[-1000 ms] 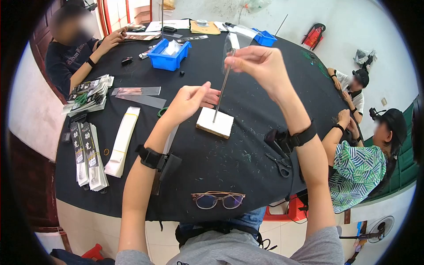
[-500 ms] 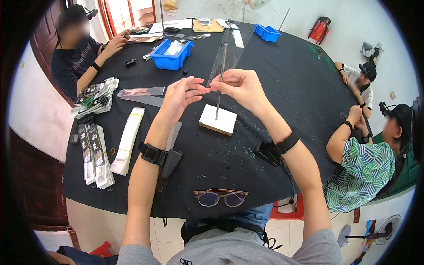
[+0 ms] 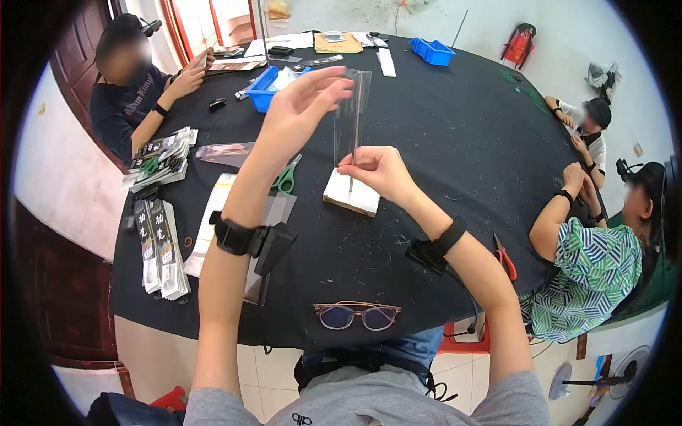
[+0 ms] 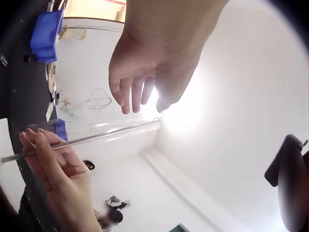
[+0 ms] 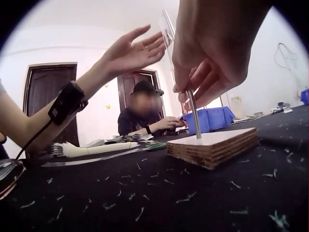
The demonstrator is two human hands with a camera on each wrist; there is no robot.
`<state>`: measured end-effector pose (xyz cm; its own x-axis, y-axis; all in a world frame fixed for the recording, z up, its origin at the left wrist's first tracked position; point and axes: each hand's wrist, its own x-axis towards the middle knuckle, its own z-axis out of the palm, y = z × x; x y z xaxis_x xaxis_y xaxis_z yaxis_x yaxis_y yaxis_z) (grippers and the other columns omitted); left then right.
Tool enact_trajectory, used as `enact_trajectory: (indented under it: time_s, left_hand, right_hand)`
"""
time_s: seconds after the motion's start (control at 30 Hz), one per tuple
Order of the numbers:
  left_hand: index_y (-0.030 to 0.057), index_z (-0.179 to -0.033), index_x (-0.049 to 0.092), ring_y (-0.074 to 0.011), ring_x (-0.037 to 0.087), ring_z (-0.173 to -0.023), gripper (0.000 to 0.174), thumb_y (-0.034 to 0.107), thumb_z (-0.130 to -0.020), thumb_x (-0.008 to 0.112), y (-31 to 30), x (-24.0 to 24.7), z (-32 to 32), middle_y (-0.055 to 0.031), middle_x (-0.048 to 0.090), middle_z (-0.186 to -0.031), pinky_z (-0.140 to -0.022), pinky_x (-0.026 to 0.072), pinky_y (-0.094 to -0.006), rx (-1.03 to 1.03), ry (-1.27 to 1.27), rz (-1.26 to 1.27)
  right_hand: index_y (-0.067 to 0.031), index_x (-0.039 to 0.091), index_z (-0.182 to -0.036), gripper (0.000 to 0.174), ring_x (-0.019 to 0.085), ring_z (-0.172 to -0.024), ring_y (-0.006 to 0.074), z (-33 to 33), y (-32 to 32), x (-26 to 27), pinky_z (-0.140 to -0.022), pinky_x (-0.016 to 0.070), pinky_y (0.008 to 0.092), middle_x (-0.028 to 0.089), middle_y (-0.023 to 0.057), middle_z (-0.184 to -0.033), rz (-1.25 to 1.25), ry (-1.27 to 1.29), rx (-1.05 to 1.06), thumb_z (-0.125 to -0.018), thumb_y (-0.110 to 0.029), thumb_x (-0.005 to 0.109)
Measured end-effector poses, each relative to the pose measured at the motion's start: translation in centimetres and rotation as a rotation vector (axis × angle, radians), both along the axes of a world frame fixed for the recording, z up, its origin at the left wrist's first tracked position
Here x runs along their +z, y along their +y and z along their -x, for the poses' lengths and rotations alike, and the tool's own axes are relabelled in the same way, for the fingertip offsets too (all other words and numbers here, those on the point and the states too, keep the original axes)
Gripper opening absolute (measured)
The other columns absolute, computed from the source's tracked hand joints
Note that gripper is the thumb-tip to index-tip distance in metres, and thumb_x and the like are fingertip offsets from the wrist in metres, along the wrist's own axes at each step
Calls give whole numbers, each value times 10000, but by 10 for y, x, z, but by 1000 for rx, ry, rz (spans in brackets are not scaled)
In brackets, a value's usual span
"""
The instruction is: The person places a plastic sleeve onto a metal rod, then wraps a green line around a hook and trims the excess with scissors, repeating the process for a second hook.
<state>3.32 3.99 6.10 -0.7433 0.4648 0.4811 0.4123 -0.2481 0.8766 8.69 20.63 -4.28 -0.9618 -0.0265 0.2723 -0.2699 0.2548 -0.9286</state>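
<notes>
A thin metal rod point(image 5: 195, 121) stands upright in a white-topped wooden block point(image 3: 339, 192) on the black table. Over the rod hangs a long clear plastic sleeve point(image 3: 345, 128), its top level with the rod's tip. Low down, just above the block, my right hand point(image 3: 381, 170) pinches the sleeve's lower end against the rod between thumb and fingers. Up beside the top of the sleeve is my left hand point(image 3: 300, 103), fingers extended and slightly bent. In the left wrist view, the left hand's fingers hang near the tip of the rod point(image 4: 116, 130) without gripping anything.
Green-handled scissors point(image 3: 285, 181), clear sleeves point(image 3: 280, 209) and banded packets point(image 3: 167, 248) lie to the left. A blue bin point(image 3: 261, 99) stands behind my left hand. Glasses point(image 3: 356, 317) sit at the near edge, red-handled scissors point(image 3: 506, 264) at right. Other people sit around the table.
My right hand has moved down the rod from its top to just above the block, drawing the plastic sleeve down over it. My left hand has risen from low beside the rod to the sleeve's top.
</notes>
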Motion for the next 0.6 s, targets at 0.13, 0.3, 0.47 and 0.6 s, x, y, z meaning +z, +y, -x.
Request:
enact_trajectory:
  time_s: [0.13, 0.3, 0.47, 0.6]
  left_hand:
    - [17, -1115, 645, -108, 616, -917, 273, 197, -910, 641, 13, 0, 16, -63, 673, -1010, -809, 473, -258, -25, 160, 44]
    - [12, -1024, 684, -91, 615, -862, 213, 164, -875, 683, 12, -2, 21, -46, 686, -938, -778, 473, -245, -23, 120, -25]
    - [8, -1011, 694, -96, 620, -843, 210, 161, -867, 687, 18, 9, 23, -47, 690, -916, -765, 463, -232, 79, 134, 25]
    - [23, -1047, 688, -68, 580, -853, 236, 185, -875, 682, 18, 36, 37, -34, 684, -954, -764, 437, -210, 166, 122, -76]
  right_hand:
    - [18, 686, -893, 114, 669, -783, 98, -6, -2, 9, -716, 524, 248, 711, 66, -822, -77, -18, -7, -832, -76, 708]
    - [24, 629, -1061, 278, 677, -847, 130, -7, 2, 11, -755, 526, 269, 708, 92, -908, -211, -62, 50, -843, -128, 711]
    - [14, 581, -1162, 391, 675, -927, 192, -16, 7, 19, -813, 523, 312, 673, 136, -1058, -274, -44, 90, -852, -188, 707]
    - [31, 588, -1155, 360, 645, -1011, 212, -23, 17, 31, -861, 512, 320, 655, 152, -1094, -285, -22, 72, -892, -206, 658]
